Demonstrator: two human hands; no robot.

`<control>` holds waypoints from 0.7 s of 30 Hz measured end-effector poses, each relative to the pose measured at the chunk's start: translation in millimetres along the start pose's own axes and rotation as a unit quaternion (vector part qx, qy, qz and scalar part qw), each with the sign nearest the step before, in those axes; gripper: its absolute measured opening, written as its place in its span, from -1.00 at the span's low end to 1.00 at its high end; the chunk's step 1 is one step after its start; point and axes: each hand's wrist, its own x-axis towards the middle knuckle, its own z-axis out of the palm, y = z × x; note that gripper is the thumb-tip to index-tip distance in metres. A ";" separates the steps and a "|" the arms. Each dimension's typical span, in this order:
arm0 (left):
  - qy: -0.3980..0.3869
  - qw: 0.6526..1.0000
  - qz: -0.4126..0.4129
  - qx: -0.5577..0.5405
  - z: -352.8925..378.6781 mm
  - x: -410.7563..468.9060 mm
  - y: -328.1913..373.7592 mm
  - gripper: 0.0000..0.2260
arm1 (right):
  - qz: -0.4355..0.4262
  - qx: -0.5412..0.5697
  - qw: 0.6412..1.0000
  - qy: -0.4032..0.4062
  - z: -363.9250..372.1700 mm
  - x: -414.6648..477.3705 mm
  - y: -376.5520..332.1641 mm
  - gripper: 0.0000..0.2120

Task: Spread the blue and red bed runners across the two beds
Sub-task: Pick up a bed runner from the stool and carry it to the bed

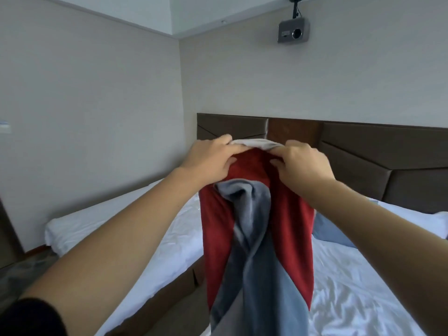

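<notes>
I hold a bunched red bed runner (293, 229) up in front of me, at chest height over the gap between two white beds. Its pale lining shows along the top edge between my hands. A grey-blue fabric (249, 229) hangs twisted down the middle of the red one; I cannot tell whether it is a separate runner. My left hand (211, 161) grips the top edge on the left, my right hand (303, 161) grips it on the right, close together. The left bed (121, 229) and the right bed (363, 287) lie below with rumpled white sheets.
A brown padded headboard (388, 161) runs along the back wall behind both beds. A blue pillow (327, 229) lies on the right bed behind the runner. A grey device (293, 32) hangs on a mount near the ceiling. A narrow floor gap separates the beds.
</notes>
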 end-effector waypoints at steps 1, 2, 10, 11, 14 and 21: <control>0.022 0.999 -0.026 0.018 -4.6 2.0 -0.8 -0.49 | -0.003 -0.041 0.999 0.029 -10.3 5.5 -1.8 -0.70; 0.018 0.998 -0.050 0.034 -5.6 2.9 -1.1 -0.41 | 0.006 -0.071 0.997 0.042 -19.2 9.0 -3.5 -0.68; -0.065 0.994 -0.073 0.057 44.8 -38.0 21.6 -0.22 | 0.065 -0.127 0.978 -0.153 18.2 -38.0 -4.9 -0.31; -0.071 0.993 -0.071 0.054 51.3 -42.3 26.3 -0.23 | 0.069 -0.123 0.975 -0.170 26.9 -46.1 -3.1 -0.30; -0.077 0.994 -0.064 0.051 73.2 -56.2 43.2 -0.22 | 0.102 -0.108 0.969 -0.196 49.0 -66.6 1.9 -0.28; -0.218 0.975 0.030 -0.003 163.9 -114.6 114.3 -0.29 | 0.215 -0.066 0.900 -0.374 106.1 -166.3 26.6 -0.45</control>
